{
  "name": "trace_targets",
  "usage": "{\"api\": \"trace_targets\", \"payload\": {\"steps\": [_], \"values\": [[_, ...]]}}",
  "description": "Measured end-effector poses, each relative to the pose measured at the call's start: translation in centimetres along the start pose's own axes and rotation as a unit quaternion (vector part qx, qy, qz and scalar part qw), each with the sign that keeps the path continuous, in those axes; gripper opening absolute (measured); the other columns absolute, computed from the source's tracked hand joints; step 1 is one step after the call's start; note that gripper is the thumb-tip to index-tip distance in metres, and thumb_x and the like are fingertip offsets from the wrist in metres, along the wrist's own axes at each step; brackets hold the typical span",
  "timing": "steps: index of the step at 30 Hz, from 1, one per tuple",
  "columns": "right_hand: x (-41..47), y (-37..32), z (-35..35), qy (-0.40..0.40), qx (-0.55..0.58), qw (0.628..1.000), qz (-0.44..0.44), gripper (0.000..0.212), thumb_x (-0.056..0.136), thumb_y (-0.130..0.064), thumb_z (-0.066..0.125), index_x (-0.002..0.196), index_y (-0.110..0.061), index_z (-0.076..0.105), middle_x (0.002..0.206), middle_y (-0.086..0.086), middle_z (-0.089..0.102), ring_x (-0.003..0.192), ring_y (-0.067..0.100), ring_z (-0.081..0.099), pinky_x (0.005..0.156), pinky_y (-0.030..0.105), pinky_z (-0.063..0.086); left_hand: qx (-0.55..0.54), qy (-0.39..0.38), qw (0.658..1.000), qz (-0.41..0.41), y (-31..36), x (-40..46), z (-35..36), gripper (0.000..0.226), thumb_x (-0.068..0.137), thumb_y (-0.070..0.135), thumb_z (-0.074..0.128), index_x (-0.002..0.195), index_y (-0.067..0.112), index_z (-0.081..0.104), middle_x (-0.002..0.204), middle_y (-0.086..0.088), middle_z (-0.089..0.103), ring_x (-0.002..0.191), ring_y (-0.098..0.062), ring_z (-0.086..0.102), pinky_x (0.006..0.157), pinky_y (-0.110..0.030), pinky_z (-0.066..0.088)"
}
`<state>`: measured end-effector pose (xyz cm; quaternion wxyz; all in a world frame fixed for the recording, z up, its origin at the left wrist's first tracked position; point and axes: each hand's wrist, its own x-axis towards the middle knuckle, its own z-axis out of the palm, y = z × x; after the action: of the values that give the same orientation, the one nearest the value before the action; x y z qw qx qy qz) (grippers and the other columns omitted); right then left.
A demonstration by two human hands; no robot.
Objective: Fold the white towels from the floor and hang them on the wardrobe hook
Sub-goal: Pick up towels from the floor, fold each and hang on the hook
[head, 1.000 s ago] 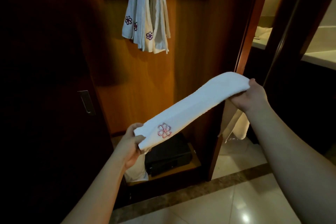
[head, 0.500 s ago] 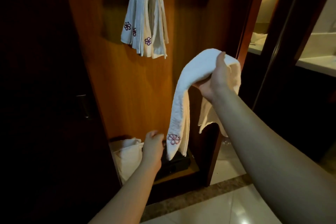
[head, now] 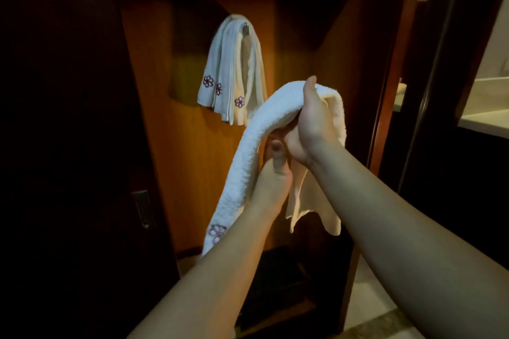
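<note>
right hand (head: 309,124) up high, thumb hooked over the top of the towel (head: 248,151), fingers curled under it, gripping at the fold; towel draped over that hand in an arch, one folded length trailing down to the left with a purple flower (head: 217,232) near its lower end, a looser flap hanging down behind the right wrist; left hand (head: 274,173) just below the right, thumb pointing up and pressed to the inner side of the hanging length, fingers tucked behind the cloth, so pinching it by the look of it, though the fingertips hidden; both forearms reaching in from the bottom edge, left one crossing in front of the towel's lower end; beyond, hung towels (head: 234,74) bunched on the hook (head: 246,28) on the wooden wardrobe back (head: 187,162), three purple flowers near their lower edges, well apart from the towel in hand; dark door (head: 68,146) at left with a metal plate (head: 143,208); dark box (head: 278,283) low in the wardrobe, dim and hard to make out; pale floor (head: 380,308) at lower right, pale counter (head: 484,118) at far right
</note>
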<state>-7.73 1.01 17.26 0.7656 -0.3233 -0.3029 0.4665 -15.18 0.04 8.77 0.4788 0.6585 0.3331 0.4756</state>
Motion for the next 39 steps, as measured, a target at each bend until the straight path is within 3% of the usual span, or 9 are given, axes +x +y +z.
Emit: {"api": "trace_targets", "payload": {"steps": [3, 7, 10, 14, 18, 22, 28, 36, 39], "values": [[1.7, 0.0, 1.0, -0.003, -0.059, 0.998, -0.033, 0.077, 0.094, -0.067, 0.047, 0.151, -0.016, 0.035, 0.148, 0.014, 0.049, 0.125, 0.03, 0.055, 0.085, 0.043, 0.056, 0.008, 0.002, 1.0, -0.005, 0.1, 3.7, -2.4, 0.101, 0.068, 0.097, 0.025, 0.143, 0.033, 0.051, 0.146, -0.003, 0.053, 0.144, -0.024, 0.034, 0.119, -0.038, 0.022], [3.8, -0.5, 2.5, 0.05, -0.282, 0.951, -0.12, 0.077, 0.097, -0.07, 0.033, 0.152, -0.016, 0.038, 0.154, 0.007, 0.045, 0.139, 0.028, 0.046, 0.115, 0.052, 0.039, -0.09, 0.019, 0.996, 0.017, 2.1, 7.1, -5.5, 0.097, 0.053, 0.09, 0.048, 0.137, 0.045, 0.032, 0.141, 0.019, 0.036, 0.145, -0.02, 0.033, 0.11, -0.018, 0.023], [5.6, -0.7, 3.7, 0.105, -0.458, 0.869, -0.153, 0.079, 0.099, -0.069, 0.026, 0.152, -0.011, 0.039, 0.154, 0.008, 0.043, 0.142, 0.028, 0.04, 0.12, 0.052, 0.029, -0.14, 0.002, 0.99, 0.034, 3.3, 10.2, -7.6, 0.109, 0.062, 0.1, 0.032, 0.15, 0.036, 0.037, 0.158, 0.003, 0.037, 0.146, -0.022, 0.035, 0.121, -0.037, 0.02], [8.5, -1.5, 4.9, 0.14, -0.536, 0.814, -0.175, 0.08, 0.102, -0.065, 0.027, 0.132, 0.001, 0.059, 0.128, 0.016, 0.063, 0.094, 0.02, 0.059, 0.105, 0.037, 0.037, -0.182, 0.005, 0.982, 0.045, 4.4, 14.7, -10.6, 0.07, 0.096, 0.07, 0.035, 0.142, 0.019, 0.053, 0.137, -0.007, 0.062, 0.129, -0.019, 0.056, 0.116, -0.045, 0.038], [12.7, -1.8, 5.5, 0.156, -0.559, 0.79, -0.197, 0.079, 0.102, -0.065, 0.027, 0.125, 0.001, 0.063, 0.102, 0.011, 0.061, 0.062, 0.001, 0.034, 0.075, 0.03, 0.033, -0.235, -0.013, 0.971, 0.041, 5.3, 19.3, -12.3, 0.054, 0.097, 0.064, 0.043, 0.121, 0.022, 0.068, 0.115, -0.006, 0.075, 0.109, -0.016, 0.07, 0.099, -0.037, 0.053], [17.1, -2.7, 5.5, 0.141, -0.531, 0.813, -0.191, 0.081, 0.099, -0.07, 0.028, 0.132, -0.002, 0.058, 0.087, 0.0, 0.061, 0.069, 0.004, 0.045, 0.075, 0.028, 0.041, -0.181, -0.037, 0.977, 0.108, 6.4, 23.5, -13.2, 0.054, 0.089, 0.074, 0.038, 0.086, 0.041, 0.08, 0.094, 0.012, 0.078, 0.086, 0.003, 0.072, 0.064, -0.012, 0.054], [24.3, -5.4, 6.2, 0.044, -0.508, 0.833, -0.215, 0.076, 0.094, -0.077, 0.029, 0.145, -0.024, 0.049, 0.109, -0.01, 0.063, 0.093, 0.003, 0.056, 0.083, 0.018, 0.038, -0.05, -0.017, 0.992, 0.118, 8.6, 31.3, -14.2, 0.103, 0.068, 0.094, 0.023, 0.14, 0.029, 0.057, 0.143, -0.004, 0.057, 0.135, -0.019, 0.048, 0.118, -0.048, 0.029], [35.8, -9.0, 8.4, -0.005, -0.484, 0.843, -0.235, 0.097, 0.08, -0.092, 0.03, 0.151, -0.027, 0.042, 0.151, 0.008, 0.049, 0.135, 0.027, 0.049, 0.112, 0.042, 0.038, -0.065, -0.02, 0.987, 0.147, 11.6, 41.4, -14.6, 0.089, 0.086, 0.086, 0.02, 0.113, 0.017, 0.07, 0.109, -0.013, 0.075, 0.106, -0.023, 0.072, 0.1, -0.04, 0.051], [40.8, -9.2, 8.9, -0.047, -0.481, 0.845, -0.229, 0.1, 0.08, -0.092, 0.029, 0.153, -0.025, 0.04, 0.154, 0.007, 0.046, 0.138, 0.026, 0.046, 0.112, 0.036, 0.033, -0.046, -0.022, 0.988, 0.147, 12.1, 45.4, -14.8, 0.095, 0.088, 0.084, 0.012, 0.12, 0.013, 0.067, 0.111, -0.013, 0.075, 0.106, -0.02, 0.072, 0.086, -0.031, 0.053]]}}
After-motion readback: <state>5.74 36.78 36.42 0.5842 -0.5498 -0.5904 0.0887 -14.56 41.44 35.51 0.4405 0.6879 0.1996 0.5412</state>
